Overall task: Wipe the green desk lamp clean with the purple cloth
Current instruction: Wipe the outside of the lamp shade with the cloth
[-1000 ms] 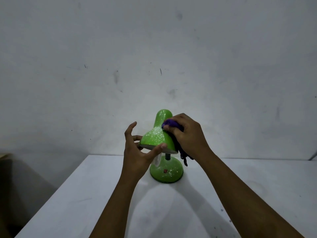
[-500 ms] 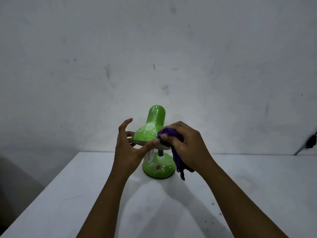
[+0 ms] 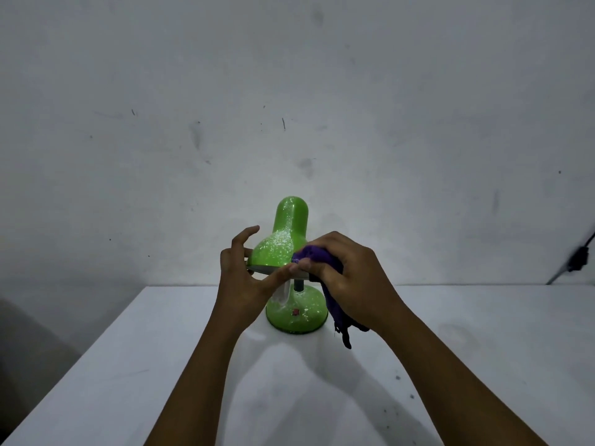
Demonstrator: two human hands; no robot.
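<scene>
The green desk lamp [image 3: 283, 239] stands on a white table [image 3: 161, 365], its shade and round base speckled with white dust. My left hand [image 3: 244, 281] steadies the shade's lower rim, thumb along the front edge, fingers at the left side. My right hand [image 3: 347, 278] grips the bunched purple cloth [image 3: 314, 254] and presses it against the shade's lower right edge. A tail of the cloth hangs down beside the base, almost to the table.
A plain grey-white wall rises right behind the table. A dark cable or plug [image 3: 576, 259] hangs at the far right edge. The table's left edge drops off to a dark floor area.
My right hand has slid the cloth from the shade's upper neck down to its lower right rim. The left hand kept its hold on the rim.
</scene>
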